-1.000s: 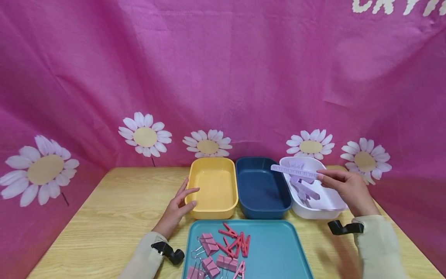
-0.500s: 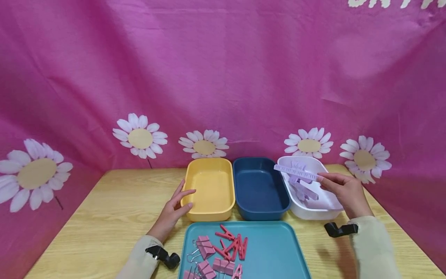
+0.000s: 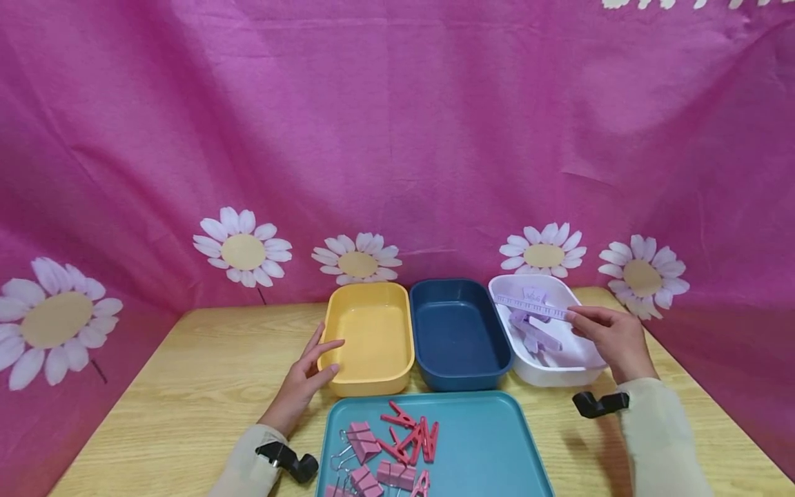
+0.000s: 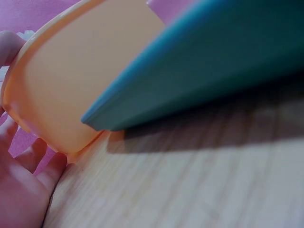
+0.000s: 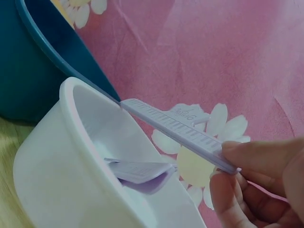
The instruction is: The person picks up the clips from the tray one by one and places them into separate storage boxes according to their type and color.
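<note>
My right hand [image 3: 611, 338] pinches one end of a lilac bag clip [image 5: 175, 133], a long narrow piece with ruler-like marks, between thumb and fingers. The clip's free end points left over the white bin [image 5: 52, 156]. More lilac clips [image 3: 537, 336] lie inside that bin; in the right wrist view one [image 5: 140, 171] shows its two leaves spread. At the yellow bin [image 3: 373, 338], my left hand [image 3: 301, 386] rests on the left rim, relaxed, with index finger and thumb reaching over it. Its other fingers [image 4: 33, 156] lie along the bin's outer wall.
A dark blue bin [image 3: 459, 338] stands between the yellow and white ones. In front, a teal tray [image 3: 484, 449] carries pink binder clips [image 3: 362, 442] and red clothespins [image 3: 430, 442] on its left side. A pink cloth [image 3: 397, 138] hangs behind the wooden table [image 3: 205, 373].
The lilac clip in my right hand has shifted slightly right and lower, its free end now within the white bin's outline. My left hand stays at the yellow bin. The head view has shifted a little.
</note>
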`<state>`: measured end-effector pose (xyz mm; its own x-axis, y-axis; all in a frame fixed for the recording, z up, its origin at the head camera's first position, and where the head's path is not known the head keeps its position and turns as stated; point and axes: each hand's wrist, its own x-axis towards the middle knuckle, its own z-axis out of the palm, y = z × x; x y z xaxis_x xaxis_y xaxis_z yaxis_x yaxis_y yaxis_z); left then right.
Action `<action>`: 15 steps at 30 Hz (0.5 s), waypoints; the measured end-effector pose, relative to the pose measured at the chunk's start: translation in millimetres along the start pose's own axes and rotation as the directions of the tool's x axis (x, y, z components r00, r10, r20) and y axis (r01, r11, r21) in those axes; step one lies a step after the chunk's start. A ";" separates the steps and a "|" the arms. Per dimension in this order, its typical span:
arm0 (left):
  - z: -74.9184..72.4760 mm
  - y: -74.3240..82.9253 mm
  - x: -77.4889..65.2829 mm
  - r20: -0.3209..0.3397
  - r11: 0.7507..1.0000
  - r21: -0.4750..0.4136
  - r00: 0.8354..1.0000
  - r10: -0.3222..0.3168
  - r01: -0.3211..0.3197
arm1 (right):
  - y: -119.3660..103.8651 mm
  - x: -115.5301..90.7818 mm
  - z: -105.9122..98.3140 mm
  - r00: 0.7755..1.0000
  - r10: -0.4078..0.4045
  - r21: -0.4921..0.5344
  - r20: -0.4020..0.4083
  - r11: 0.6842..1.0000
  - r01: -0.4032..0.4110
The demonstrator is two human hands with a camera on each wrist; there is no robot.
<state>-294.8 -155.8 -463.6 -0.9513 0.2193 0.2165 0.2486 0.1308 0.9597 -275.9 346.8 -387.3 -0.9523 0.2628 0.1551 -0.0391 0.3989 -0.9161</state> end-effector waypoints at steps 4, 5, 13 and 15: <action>-0.1 0.0 -0.3 -0.005 1.000 0.005 1.000 -0.007 0.007 | 0.2 0.8 -0.5 0.999 0.052 -0.014 -0.015 0.999 -0.052; -0.1 -0.1 -0.2 -0.004 1.000 0.007 1.000 -0.010 0.010 | 0.4 0.9 -0.8 0.998 0.062 -0.014 -0.017 0.998 -0.062; -0.4 -1.5 0.2 -0.003 1.000 0.007 1.000 -0.002 0.002 | 2.4 1.0 -0.4 0.997 0.079 -0.049 -0.012 0.996 -0.080; 0.1 -2.2 0.2 -0.004 1.000 0.002 1.000 0.006 -0.006 | 3.1 0.8 -0.1 0.996 0.085 -0.064 -0.008 0.994 -0.085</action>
<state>-295.5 -156.0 -465.7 -0.9504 0.2166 0.2234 0.2551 0.1316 0.9579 -276.7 348.4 -389.9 -0.9498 0.3026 0.0798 0.0615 0.4306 -0.9005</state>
